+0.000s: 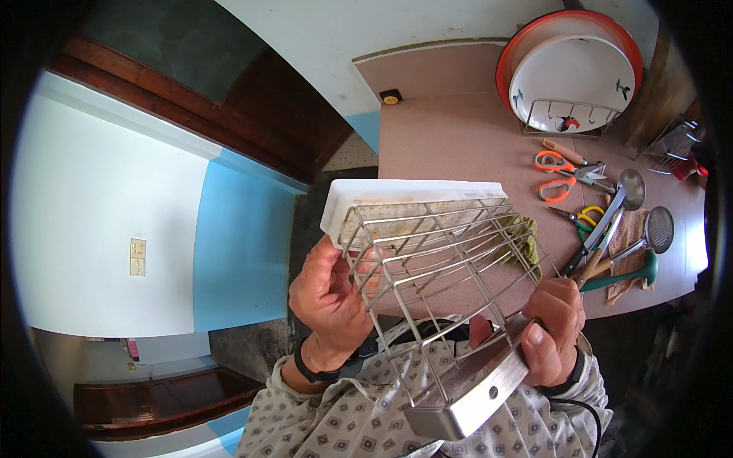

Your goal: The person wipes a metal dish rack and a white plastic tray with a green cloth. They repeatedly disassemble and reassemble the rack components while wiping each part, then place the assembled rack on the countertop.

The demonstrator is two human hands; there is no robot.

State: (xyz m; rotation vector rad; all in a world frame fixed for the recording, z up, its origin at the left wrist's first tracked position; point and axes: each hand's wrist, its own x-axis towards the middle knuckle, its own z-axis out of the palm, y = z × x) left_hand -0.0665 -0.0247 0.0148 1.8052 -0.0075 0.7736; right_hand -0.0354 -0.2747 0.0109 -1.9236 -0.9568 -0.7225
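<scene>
A stainless steel wire rack [422,343] is held up, tilted, in front of the patterned shirt. My left hand [332,289] grips its corner on the left, beside a white plastic tray [412,189] at the rack's far end. Brownish stains mark the tray's inner face. My right hand [550,332] is closed around the flat metal band [492,392] at the near end, thumb on the outer side. Some fingers of both hands are partly behind the wires. Beyond the rack, a crumpled green cloth [529,249] lies on the table, partly seen through the wires.
On the pinkish table [458,137] lie orange-handled scissors [554,183], yellow-and-green-handled scissors [590,216], a knife [598,229], a ladle [631,189] and a skimmer [658,229]. A rooster-painted plate [572,74] stands upright before a red-rimmed tray [505,80]. A tape measure [391,97] sits at the far corner.
</scene>
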